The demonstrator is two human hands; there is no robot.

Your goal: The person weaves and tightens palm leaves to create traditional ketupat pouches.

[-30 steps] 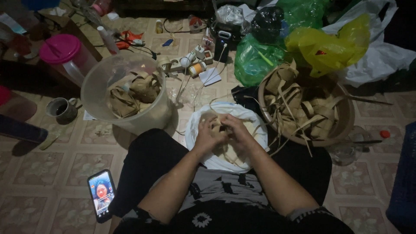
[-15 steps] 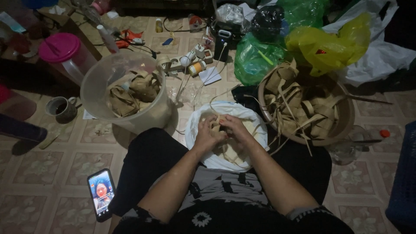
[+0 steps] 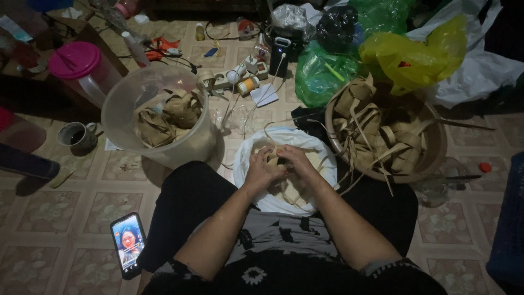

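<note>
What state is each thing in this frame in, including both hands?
Left hand: closed on the woven leaf pouch, over the white bowl.
Right hand: closed on the same pouch.
Woven leaf pouch: held between both hands.
White bowl: resting in the lap.
Clear bucket: open, partly filled with pouches.
Brown basin: heaped with leaf pouches and loose strips.
Phone: screen lit, flat on the floor.
Pink-lidded jug: lid on.
Mug: upright.

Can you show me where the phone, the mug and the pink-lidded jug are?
phone (image 3: pixel 127 244): head view, on its lit screen.
mug (image 3: pixel 77 136): head view, on its rim.
pink-lidded jug (image 3: pixel 74 59): head view, on the lid's top.
</note>
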